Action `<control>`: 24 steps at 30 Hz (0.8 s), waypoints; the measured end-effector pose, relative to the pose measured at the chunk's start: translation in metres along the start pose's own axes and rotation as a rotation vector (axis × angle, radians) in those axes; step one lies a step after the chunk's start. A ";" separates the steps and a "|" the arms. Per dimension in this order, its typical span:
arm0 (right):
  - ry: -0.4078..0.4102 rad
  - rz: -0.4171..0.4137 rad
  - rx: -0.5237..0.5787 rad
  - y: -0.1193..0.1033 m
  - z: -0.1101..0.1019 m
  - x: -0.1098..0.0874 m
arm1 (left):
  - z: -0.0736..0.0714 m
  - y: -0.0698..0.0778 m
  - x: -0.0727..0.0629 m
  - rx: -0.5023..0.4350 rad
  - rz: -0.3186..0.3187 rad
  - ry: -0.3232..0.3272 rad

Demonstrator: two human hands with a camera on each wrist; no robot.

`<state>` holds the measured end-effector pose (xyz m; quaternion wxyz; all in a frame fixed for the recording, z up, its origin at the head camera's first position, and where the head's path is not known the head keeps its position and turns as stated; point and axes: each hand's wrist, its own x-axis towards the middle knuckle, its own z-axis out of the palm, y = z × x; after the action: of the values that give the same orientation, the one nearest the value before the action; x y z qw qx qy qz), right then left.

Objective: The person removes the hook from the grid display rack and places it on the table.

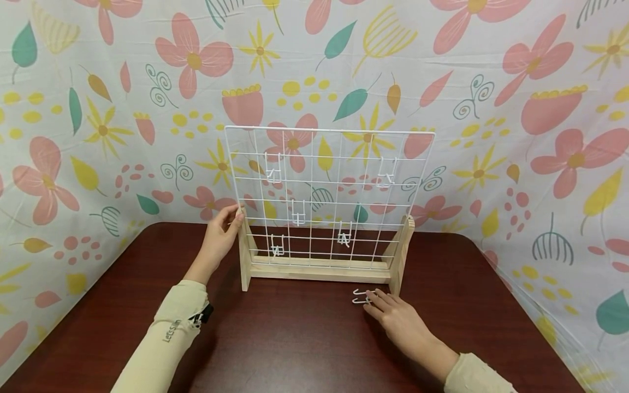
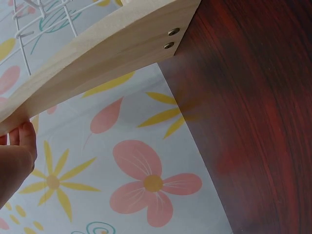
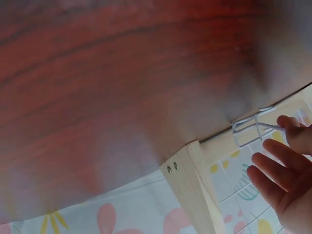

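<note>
A white wire grid panel [image 1: 310, 181] stands upright in a pale wooden base [image 1: 319, 273]. Several white wire hooks hang on its bars, one of them a hook [image 1: 386, 176] at the upper right. My left hand [image 1: 225, 229] grips the top of the base's left side piece [image 2: 97, 58], its fingertips against the wood. By the base's right foot, another white wire hook [image 3: 248, 129] is low at the tabletop. My right hand [image 1: 395, 319] reaches over this hook and pinches its prong at the thumb; the other fingers are spread. Part of the hook is hidden under the fingers.
The stand rests on a dark red-brown wooden table [image 1: 290, 338]. Behind and beside the table hangs a white cloth [image 1: 123, 180] printed with flowers and leaves. The base's right side piece [image 3: 190, 185] rises close to the right hand.
</note>
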<state>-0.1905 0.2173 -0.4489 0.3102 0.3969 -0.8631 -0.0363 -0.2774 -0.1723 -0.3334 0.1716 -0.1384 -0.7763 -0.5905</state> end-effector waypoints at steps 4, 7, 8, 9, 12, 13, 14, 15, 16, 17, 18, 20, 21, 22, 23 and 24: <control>0.015 0.037 0.043 -0.001 0.001 -0.002 | -0.001 -0.016 0.006 -0.015 -0.002 0.003; 0.048 0.047 0.066 -0.002 0.003 -0.004 | -0.001 -0.029 0.010 -0.018 -0.007 0.008; 0.058 0.047 0.070 -0.002 0.003 -0.005 | -0.001 -0.031 0.010 -0.011 -0.001 0.010; 0.068 0.047 0.072 -0.002 0.003 -0.006 | -0.001 -0.033 0.010 -0.006 0.003 0.012; 0.079 0.045 0.068 -0.002 0.004 -0.009 | 0.000 -0.035 0.010 0.003 0.022 0.017; 0.076 0.043 0.066 -0.003 0.003 -0.009 | 0.000 -0.035 0.010 0.007 0.026 0.017; 0.070 0.041 0.064 -0.003 0.003 -0.010 | 0.000 -0.035 0.009 0.008 0.028 0.019; 0.061 0.040 0.062 -0.003 0.004 -0.011 | -0.001 -0.035 0.009 0.006 0.026 0.018; 0.053 0.038 0.060 -0.003 0.004 -0.012 | -0.001 -0.035 0.009 0.008 0.024 0.015; 0.043 0.034 0.054 -0.003 0.004 -0.013 | -0.001 -0.035 0.009 0.007 0.018 0.013; 0.029 0.030 0.048 -0.003 0.004 -0.014 | -0.001 -0.035 0.009 0.004 0.008 0.011; 0.008 0.021 0.031 -0.005 0.004 -0.015 | -0.001 -0.034 0.009 -0.004 0.009 0.005; -0.006 0.017 0.018 -0.006 0.003 -0.015 | -0.001 -0.034 0.009 -0.008 0.012 0.002; -0.016 0.012 0.008 -0.007 0.002 -0.015 | -0.001 -0.034 0.009 -0.013 0.015 0.000; -0.026 0.009 0.001 -0.008 0.001 -0.014 | 0.000 -0.035 0.010 -0.017 0.016 0.001; -0.035 0.008 -0.001 -0.010 -0.001 -0.013 | 0.000 -0.034 0.009 -0.019 0.016 0.002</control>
<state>-0.1769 0.2204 -0.4579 0.2956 0.3929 -0.8698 -0.0424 -0.3000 -0.1814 -0.3591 0.1758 -0.1457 -0.7695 -0.5965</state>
